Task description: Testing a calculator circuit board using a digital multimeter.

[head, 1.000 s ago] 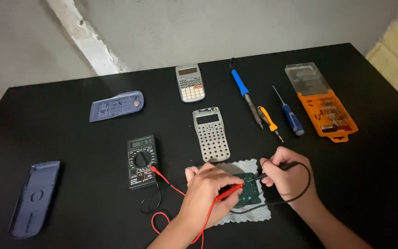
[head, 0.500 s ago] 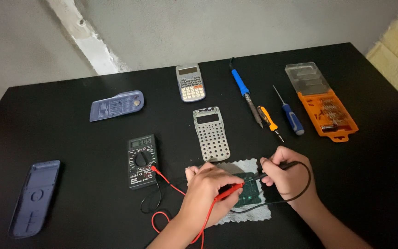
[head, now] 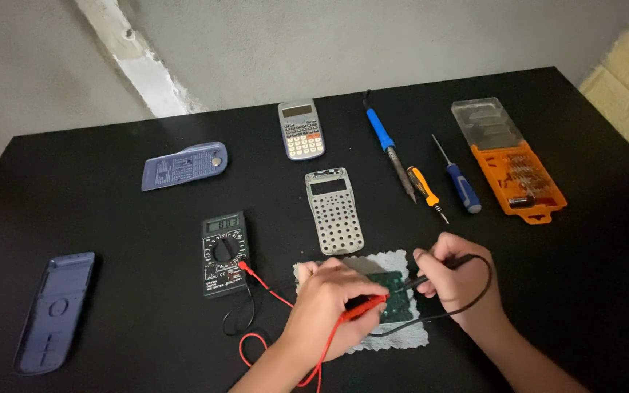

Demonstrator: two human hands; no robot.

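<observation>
My left hand [head: 329, 306] grips a red test probe [head: 364, 308] and my right hand [head: 459, 280] grips a black test probe [head: 431, 275]. Both probe tips rest on a green circuit board [head: 393, 302] that lies on a grey cloth [head: 402, 336] near the table's front edge. Red and black leads run left to a black multimeter [head: 223, 252] with a dial. My left hand hides part of the board and cloth.
On the black table [head: 111, 218]: a grey keypad frame [head: 335, 211], a calculator [head: 301, 129], a blue soldering iron [head: 387, 145], an orange screwdriver [head: 426, 191], a blue screwdriver [head: 460, 182], an orange bit case [head: 512, 166], two blue-grey covers [head: 183, 166] [head: 56, 311].
</observation>
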